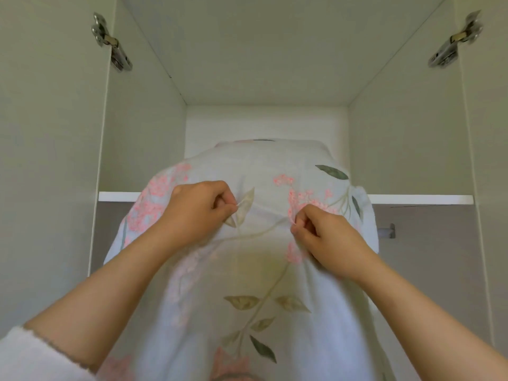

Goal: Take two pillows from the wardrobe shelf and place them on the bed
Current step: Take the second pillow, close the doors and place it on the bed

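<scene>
A white sleeve (33, 353) covers the left upper forearm at the frame's lower corner. The floral pillow (247, 284) hangs over the shelf (420, 199) edge; its lower end is cut off by the frame. The left hand (192, 213) and right hand (330, 237) each pinch its fabric, fingers closed. The pillow's far end hides the shelf interior behind it. Hinges (110, 42) flank the wardrobe opening.
</scene>
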Motion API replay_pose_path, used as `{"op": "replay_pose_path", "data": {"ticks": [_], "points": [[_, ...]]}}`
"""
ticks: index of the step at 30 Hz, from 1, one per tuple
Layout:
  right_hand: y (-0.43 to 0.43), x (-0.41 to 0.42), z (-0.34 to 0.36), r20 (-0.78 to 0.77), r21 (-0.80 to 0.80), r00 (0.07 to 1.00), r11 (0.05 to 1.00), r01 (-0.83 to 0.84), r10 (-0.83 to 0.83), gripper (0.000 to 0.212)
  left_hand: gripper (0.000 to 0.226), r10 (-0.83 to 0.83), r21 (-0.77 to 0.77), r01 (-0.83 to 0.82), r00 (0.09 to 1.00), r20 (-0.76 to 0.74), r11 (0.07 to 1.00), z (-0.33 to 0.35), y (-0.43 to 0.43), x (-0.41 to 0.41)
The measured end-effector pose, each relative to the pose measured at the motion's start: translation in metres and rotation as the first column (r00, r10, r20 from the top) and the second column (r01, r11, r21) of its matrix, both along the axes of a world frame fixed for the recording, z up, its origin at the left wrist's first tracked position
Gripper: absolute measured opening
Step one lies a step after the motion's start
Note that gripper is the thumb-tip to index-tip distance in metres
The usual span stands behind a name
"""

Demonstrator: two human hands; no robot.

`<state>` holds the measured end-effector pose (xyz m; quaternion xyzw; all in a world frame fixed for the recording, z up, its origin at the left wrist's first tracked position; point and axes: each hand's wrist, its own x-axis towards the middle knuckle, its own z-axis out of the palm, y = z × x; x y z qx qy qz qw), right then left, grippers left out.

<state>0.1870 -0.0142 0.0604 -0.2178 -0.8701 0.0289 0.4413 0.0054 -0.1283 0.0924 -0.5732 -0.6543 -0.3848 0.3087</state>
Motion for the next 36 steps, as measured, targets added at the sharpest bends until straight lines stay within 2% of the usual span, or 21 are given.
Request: {"op": "replay_pose_path", "data": {"ticks": [2,3,4,6,9,11,15,18,24,28,31,34,36], "points": [[-0.004,0.001,0.002,-0.087,0.021,0.996,1.0,0.012,-0.01,0.013,0.011,-0.043,0.066,0.037,0.995,0.087,0.997,0.004,0.004,0.0],[-0.005,-0.002,0.005,-0.16,0.038,0.986,0.998,0.047,-0.04,0.011,0.009,-0.003,0.104,-0.009,0.994,0.112,0.995,0.008,0.008,0.002],[-0.004,-0.006,0.009,-0.232,0.03,0.969,0.995,0.097,-0.088,0.012,0.031,0.05,0.096,-0.065,0.987,0.15,0.993,0.011,0.016,0.002],[0.0,-0.017,0.021,-0.298,-0.06,0.933,0.98,0.19,-0.2,0.031,0.066,0.14,0.03,-0.151,0.961,0.24,0.988,0.023,0.033,0.002],[0.016,-0.034,0.041,-0.306,-0.195,0.914,0.957,0.216,-0.268,0.059,0.091,0.209,-0.074,-0.197,0.87,0.447,0.978,0.045,0.053,-0.007],[0.028,-0.046,0.047,-0.33,-0.269,0.899,0.942,0.203,-0.288,0.071,0.098,0.208,-0.112,-0.175,0.815,0.541,0.978,0.051,0.063,-0.014],[0.04,-0.065,0.035,-0.445,-0.316,0.828,0.925,0.211,-0.341,0.08,0.095,0.244,-0.048,-0.258,0.812,0.53,0.965,0.034,0.074,-0.021],[0.043,-0.067,0.024,-0.586,-0.323,0.763,0.942,0.088,-0.272,0.08,0.085,0.146,0.066,-0.217,0.823,0.549,0.974,0.021,0.072,-0.023],[0.037,-0.047,0.0,-0.727,-0.272,0.676,0.954,-0.122,-0.121,0.056,0.05,-0.124,0.282,-0.039,0.835,0.537,0.959,-0.005,0.049,-0.023],[0.031,-0.032,-0.029,-0.759,-0.3,0.647,0.922,-0.243,-0.076,0.062,0.042,-0.277,0.363,0.072,0.787,0.552,0.929,-0.034,0.027,-0.022],[0.029,-0.025,-0.04,-0.814,-0.338,0.578,0.857,-0.388,-0.059,0.066,0.051,-0.284,0.413,0.038,0.782,0.555,0.91,-0.054,0.02,-0.029],[0.03,-0.028,-0.044,-0.812,-0.377,0.581,0.81,-0.449,-0.056,0.047,0.087,-0.31,0.484,-0.022,0.742,0.595,0.875,-0.054,0.02,-0.032],[0.027,-0.034,-0.046,-0.797,-0.404,0.601,0.799,-0.446,-0.068,0.05,0.1,-0.361,0.489,0.005,0.681,0.637,0.873,-0.046,0.022,-0.031]]}}
